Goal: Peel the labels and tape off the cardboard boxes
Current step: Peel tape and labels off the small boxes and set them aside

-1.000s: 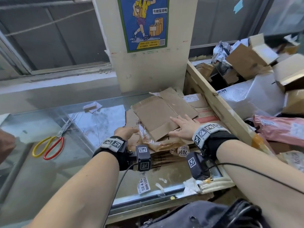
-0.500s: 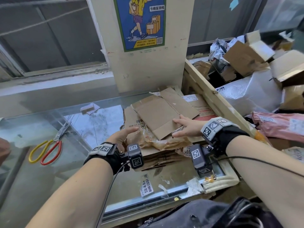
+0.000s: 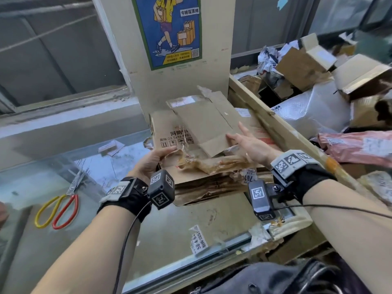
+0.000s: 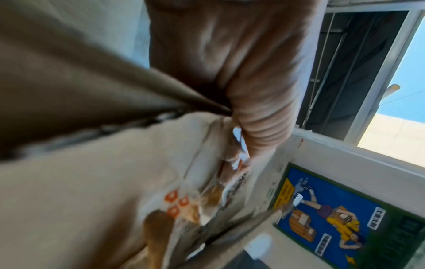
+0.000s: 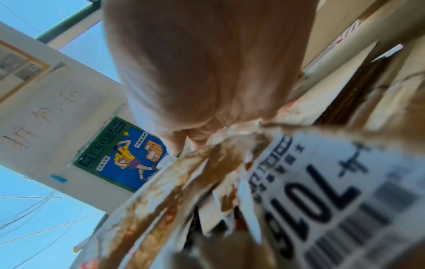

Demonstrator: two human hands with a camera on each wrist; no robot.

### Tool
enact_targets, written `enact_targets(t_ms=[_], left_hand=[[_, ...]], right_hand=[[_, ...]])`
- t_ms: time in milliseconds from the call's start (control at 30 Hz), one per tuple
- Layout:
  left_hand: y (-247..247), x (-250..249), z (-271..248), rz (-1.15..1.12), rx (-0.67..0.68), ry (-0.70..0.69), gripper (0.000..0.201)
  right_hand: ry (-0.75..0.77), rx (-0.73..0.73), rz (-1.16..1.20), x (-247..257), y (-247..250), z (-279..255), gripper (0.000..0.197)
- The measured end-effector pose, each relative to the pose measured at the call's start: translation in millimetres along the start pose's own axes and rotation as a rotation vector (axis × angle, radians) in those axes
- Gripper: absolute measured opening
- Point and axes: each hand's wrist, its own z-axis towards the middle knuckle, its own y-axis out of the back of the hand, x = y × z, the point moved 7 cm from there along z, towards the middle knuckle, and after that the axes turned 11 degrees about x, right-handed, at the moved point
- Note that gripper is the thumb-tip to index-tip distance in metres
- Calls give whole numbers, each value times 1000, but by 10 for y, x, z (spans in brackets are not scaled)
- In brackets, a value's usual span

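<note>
A flattened cardboard box (image 3: 167, 128) with black print is tilted up off the stack of flattened boxes (image 3: 212, 187). My left hand (image 3: 157, 158) grips its near left edge, thumb on top; the left wrist view shows the hand (image 4: 241, 63) over that cardboard (image 4: 92, 182). A smaller plain cardboard piece (image 3: 203, 122) lies on top. My right hand (image 3: 248, 141) is open with straight fingers at that piece's right edge. Crumpled clear tape (image 3: 212, 164) with torn brown paper hangs along the near edge. A white label (image 3: 250, 177) sticks out below, large in the right wrist view (image 5: 322, 200).
Red and yellow scissors (image 3: 61, 206) lie on the glass top (image 3: 89, 166) at the left. A peeled label (image 3: 199, 240) sits near the front edge. A wooden rail (image 3: 275, 124) borders a heap of boxes (image 3: 307, 66) and bags on the right. A pillar with a poster (image 3: 169, 28) stands behind.
The printed cardboard has been tilted up from lying flat. My left hand took hold of its left edge. My right hand went from pressing flat on top to its right edge.
</note>
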Motion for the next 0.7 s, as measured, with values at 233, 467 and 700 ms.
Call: enact_targets(t_ms=[233, 467, 700], left_hand=[[115, -427, -118, -147, -29, -180, 14], [-524, -396, -174, -264, 55, -183, 36], [-1471, -225, 12, -283, 111, -97, 41]], right_hand=[[307, -464, 145, 365, 256, -24, 43], [-16, -951, 219, 97, 673, -521, 63], [75, -415, 1378, -317, 569, -652, 47]])
